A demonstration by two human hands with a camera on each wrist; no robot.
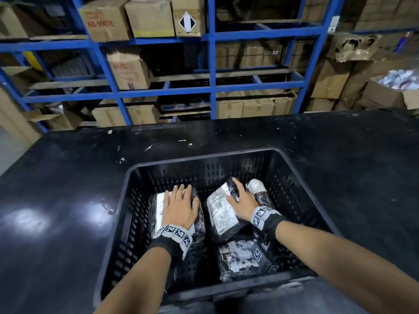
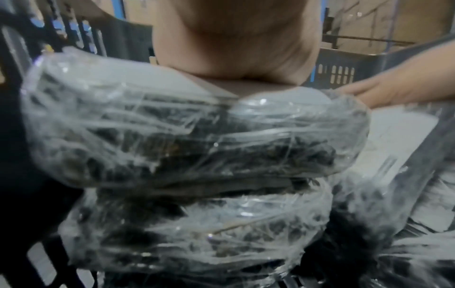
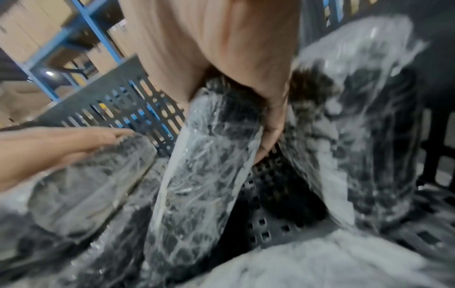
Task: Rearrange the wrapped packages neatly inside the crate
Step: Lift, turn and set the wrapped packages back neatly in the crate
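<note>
A black slatted crate [image 1: 204, 157] stands on a black table and holds several plastic-wrapped dark packages. My left hand [image 1: 181, 201] lies flat, fingers straight, on the top package of the left stack [image 1: 156, 214] [image 2: 172, 136], with a second package [image 2: 197, 224] under it. My right hand [image 1: 238, 198] [image 3: 216, 58] grips a tilted package with a white label [image 1: 221, 214] [image 3: 197, 185], fingers curled over its far edge. Another package [image 1: 258, 189] [image 3: 357, 136] leans against the right wall. One more lies at the front [image 1: 242, 257].
The black table [image 1: 68, 200] stretches wide around the crate. Behind it stands blue shelving [image 1: 212, 64] stacked with cardboard boxes. More boxes are piled at the right, one open box [image 1: 390, 91] holding white items.
</note>
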